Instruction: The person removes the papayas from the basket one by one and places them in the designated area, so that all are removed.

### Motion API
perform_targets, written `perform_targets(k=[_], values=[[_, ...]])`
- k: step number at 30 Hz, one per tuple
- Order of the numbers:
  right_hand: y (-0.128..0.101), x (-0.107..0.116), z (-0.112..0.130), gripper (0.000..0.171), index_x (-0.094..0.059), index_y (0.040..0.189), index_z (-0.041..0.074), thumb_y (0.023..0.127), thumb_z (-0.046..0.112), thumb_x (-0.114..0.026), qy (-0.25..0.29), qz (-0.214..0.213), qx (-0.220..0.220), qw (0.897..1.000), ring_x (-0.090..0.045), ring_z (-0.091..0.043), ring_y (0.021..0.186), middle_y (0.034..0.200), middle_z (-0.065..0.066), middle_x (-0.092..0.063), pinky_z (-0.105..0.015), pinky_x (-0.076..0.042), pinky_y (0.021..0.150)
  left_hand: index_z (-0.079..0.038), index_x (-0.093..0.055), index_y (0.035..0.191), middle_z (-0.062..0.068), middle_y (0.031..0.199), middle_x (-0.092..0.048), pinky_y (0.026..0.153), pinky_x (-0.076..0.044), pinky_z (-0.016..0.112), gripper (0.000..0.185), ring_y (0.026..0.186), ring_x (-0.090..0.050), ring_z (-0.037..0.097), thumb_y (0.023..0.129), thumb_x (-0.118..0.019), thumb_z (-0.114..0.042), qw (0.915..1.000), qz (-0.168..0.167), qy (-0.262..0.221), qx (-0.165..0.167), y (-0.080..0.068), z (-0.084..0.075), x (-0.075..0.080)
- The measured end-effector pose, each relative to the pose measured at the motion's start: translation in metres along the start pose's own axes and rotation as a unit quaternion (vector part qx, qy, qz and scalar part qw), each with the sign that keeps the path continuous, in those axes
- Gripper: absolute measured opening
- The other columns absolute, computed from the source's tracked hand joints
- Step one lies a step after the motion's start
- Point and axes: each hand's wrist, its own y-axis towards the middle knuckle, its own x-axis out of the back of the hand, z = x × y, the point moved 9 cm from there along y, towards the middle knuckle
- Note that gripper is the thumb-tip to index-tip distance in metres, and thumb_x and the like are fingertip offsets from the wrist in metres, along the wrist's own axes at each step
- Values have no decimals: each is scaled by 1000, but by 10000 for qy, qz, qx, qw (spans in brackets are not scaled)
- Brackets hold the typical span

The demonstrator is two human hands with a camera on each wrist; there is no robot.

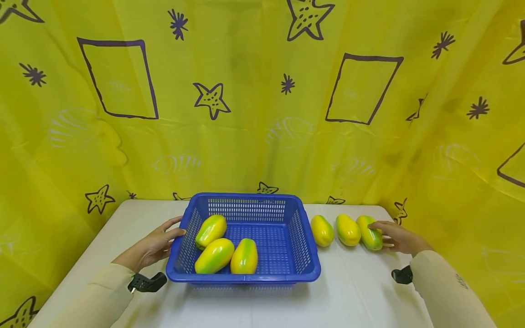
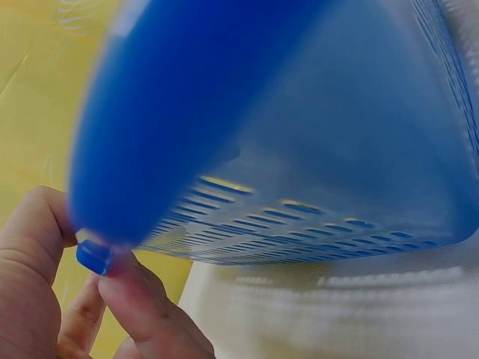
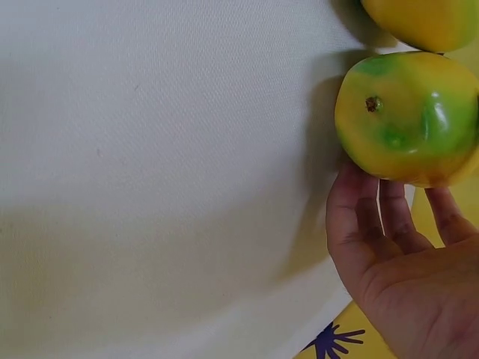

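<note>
Tabletop: fruit against right fingers

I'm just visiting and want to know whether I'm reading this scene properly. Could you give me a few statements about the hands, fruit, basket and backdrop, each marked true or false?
1. Three yellow-green fruits lie in the blue basket. True.
2. The person's left grip is at the basket's left rim. True.
3. The person's right grip touches the loose fruit nearest the basket. False: it touches the loose fruit farthest from it.
4. The fruits outside the basket lie to its left. False: those three fruits lie to its right.
5. The backdrop is plain white. False: it is yellow, with stars and other drawings.
</note>
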Motion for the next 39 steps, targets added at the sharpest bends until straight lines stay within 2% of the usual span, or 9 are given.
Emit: perform_targets(k=[7,11,15,17,20,23,29,34,39], values=[[-3,7,0,84,-10,150,-8,99,47,-49,-83,-23,0,10000,-29,-51,132,149,-37,-11,-48,-47,102,-16,-8,159,17,125,-56,78,-59,31,82,92,-64,21,97,-61,-22,10000,4,8,29,1,0,-1],[-10,16,12,77,-20,152,-3,101,49,-44,-183,30,175,9997,-27,-53,136,152,-39,-11,-51,-43,107,-16,-8,159,18,127,-54,76,-59,28,82,91,-64,20,97,-60,-23,10000,23,65,36,1,-1,-3],[-19,21,39,79,-12,152,-8,103,49,-37,-633,79,543,9965,-19,-56,139,154,-40,-5,-57,-35,112,-17,-8,159,20,129,-53,76,-59,28,82,91,-64,20,96,-60,-22,10000,3,64,63,1,-1,-4],[-23,20,58,82,-6,151,-11,103,49,-35,-1022,8,828,9913,-18,-57,139,153,-40,-5,-60,-34,111,-17,-8,159,20,130,-52,77,-59,29,82,91,-64,20,96,-61,-22,10000,-7,67,64,1,-1,-4],[-30,11,91,85,-6,150,-14,103,50,-37,-1453,-271,1279,9807,-21,-59,137,153,-40,-8,-62,-33,110,-17,-8,159,21,132,-52,78,-59,31,82,92,-64,21,96,-61,-23,9999,-38,105,62,0,-1,-3],[-38,-5,121,83,-10,151,-11,103,50,-38,-1649,-503,1638,9713,-26,-57,136,153,-39,-13,-63,-34,109,-17,-8,159,22,134,-50,80,-59,32,83,93,-64,21,96,-61,-24,9999,-69,128,50,0,-1,-1],[-54,-53,161,76,-25,150,-6,102,49,-43,-1344,-848,2120,9643,-43,-48,130,150,-33,-31,-54,-43,105,-18,-7,159,23,136,-49,81,-60,35,84,92,-66,22,96,-62,-24,9999,-108,112,44,-1,-1,0],[-64,-104,174,68,-33,147,-4,101,44,-49,-1043,-647,2356,9641,-52,-42,123,142,-30,-45,-45,-51,99,-18,-7,159,22,135,-50,81,-60,35,83,93,-65,22,97,-61,-24,9999,-82,138,22,-1,-1,0],[-69,-154,175,63,-39,144,-2,99,39,-55,-801,-417,2275,9696,-56,-40,119,137,-27,-51,-41,-55,95,-17,-7,159,20,130,-53,81,-60,35,82,92,-65,21,97,-60,-23,10000,-23,87,2,-1,-1,0]])
